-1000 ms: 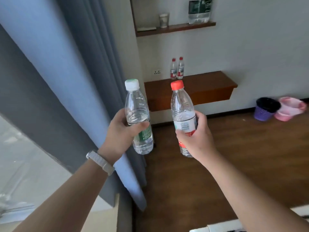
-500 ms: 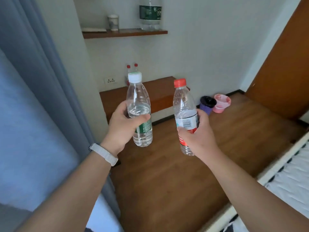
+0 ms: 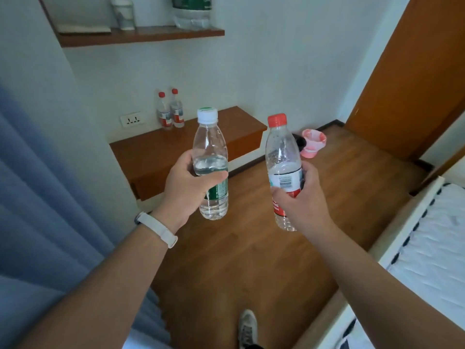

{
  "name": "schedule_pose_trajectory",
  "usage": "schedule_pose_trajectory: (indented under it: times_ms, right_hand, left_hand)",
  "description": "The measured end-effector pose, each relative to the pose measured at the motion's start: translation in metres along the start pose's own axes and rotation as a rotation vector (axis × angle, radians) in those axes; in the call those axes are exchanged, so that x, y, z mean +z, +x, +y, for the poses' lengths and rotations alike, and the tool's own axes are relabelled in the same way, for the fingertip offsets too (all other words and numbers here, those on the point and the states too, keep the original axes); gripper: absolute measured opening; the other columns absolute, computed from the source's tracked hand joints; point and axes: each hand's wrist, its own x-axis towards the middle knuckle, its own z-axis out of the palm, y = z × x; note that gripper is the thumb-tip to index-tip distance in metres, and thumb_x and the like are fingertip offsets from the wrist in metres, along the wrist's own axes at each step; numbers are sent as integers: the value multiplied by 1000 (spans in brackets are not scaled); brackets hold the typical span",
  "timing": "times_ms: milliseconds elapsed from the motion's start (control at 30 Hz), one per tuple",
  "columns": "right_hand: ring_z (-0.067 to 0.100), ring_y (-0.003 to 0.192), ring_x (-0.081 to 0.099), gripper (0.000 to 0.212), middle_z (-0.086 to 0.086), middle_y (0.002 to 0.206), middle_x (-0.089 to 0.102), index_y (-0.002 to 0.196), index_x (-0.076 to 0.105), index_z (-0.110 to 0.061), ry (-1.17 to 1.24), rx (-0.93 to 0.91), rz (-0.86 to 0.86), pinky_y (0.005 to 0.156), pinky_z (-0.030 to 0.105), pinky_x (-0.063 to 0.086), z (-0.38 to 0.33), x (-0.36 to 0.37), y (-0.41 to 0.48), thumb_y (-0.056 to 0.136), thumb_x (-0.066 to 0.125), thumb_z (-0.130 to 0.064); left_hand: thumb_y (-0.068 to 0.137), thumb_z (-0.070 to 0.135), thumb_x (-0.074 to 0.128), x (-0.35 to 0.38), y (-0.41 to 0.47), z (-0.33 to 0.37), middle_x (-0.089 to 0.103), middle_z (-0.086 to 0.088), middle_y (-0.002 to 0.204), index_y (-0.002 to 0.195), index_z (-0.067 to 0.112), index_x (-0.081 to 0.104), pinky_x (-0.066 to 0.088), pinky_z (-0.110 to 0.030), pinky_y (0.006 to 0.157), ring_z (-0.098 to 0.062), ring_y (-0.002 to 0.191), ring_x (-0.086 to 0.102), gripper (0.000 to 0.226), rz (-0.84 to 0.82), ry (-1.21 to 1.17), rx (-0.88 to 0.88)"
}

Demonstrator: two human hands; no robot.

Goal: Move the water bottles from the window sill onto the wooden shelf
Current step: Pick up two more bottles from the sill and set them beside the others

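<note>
Soft daylight; edges warped, perhaps slightly blurred.

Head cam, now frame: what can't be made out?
Big bottle on the upper shelf: top cut off by the head view's upper edge.
Dark bin: mostly hidden behind the red-cap bottle in the right hand.
White-cap bottle label: largely covered by the left hand.
Two small bottles on the wooden shelf: labels too small to read.

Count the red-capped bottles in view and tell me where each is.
3. One red-capped bottle is held in the right hand; the left shelf bottle and right shelf bottle stand together on the wooden shelf. The big bottle above is cropped, cap unseen.
</note>
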Motion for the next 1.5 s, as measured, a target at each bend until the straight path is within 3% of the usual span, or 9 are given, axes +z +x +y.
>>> schedule_pose_trajectory:
  times_ms: [267,500,600,700,833,933,1133,1267,1500]
  right_hand:
    - [-21,94,51,67,-23,106,54,126,33,-43,20,16,-50,53,2,44,26,11,126,77,79,-34]
    - [-6,96,56,70,-29,110,49,125,27,-50,55,7,-93,50,0,41,50,-4,217,78,78,-36]
    - [-17,96,53,69,-31,106,48,122,26,-52,78,6,-107,49,0,40,61,-7,249,78,77,-36]
    - [-8,94,56,69,-33,105,47,120,26,-55,79,28,-144,48,0,39,69,-4,268,78,77,-38]
    - [-14,97,53,70,-35,106,46,121,26,-54,72,21,-163,50,-2,38,81,3,301,77,77,-35]
    - [-4,97,56,69,-25,112,49,129,31,-44,78,34,-139,53,-1,41,92,17,323,79,78,-33]
    - [-8,96,57,67,-15,115,55,131,37,-35,52,42,-160,62,4,46,107,58,381,78,78,-29]
    - [-6,97,58,67,-13,117,55,130,38,-36,16,64,-151,65,9,49,114,93,435,77,78,-30]
    - [4,99,60,70,-9,119,56,134,37,-32,-69,83,-185,69,16,50,114,159,519,77,78,-30]
  left_hand:
    - [65,35,86,36,108,-1,71,19,103,115,39,61,58,-35,84,-5,97,68,56,13,90,-26]
    - [70,29,86,77,183,-2,71,18,105,115,40,62,57,-35,85,-5,97,68,52,27,132,-29]
    - [72,32,85,89,211,1,68,25,104,116,43,60,54,-26,79,4,94,65,52,21,156,-28]
    - [74,32,84,96,233,1,67,27,106,118,44,59,53,-22,77,3,97,65,52,24,164,-35]
    - [74,30,84,95,267,-5,67,28,106,116,45,60,53,-23,77,7,97,64,51,42,161,-30]
    - [74,31,84,89,293,-15,69,25,104,115,45,61,54,-25,78,5,95,65,50,56,160,-44]
    - [74,28,84,80,358,-51,71,17,105,110,44,63,56,-30,80,-7,99,68,45,61,112,-70]
    - [72,33,83,72,416,-77,70,21,103,109,45,61,54,-17,68,1,94,67,45,36,78,-94]
    - [69,43,82,47,520,-110,69,25,103,106,52,59,52,-11,61,5,92,66,44,39,19,-132]
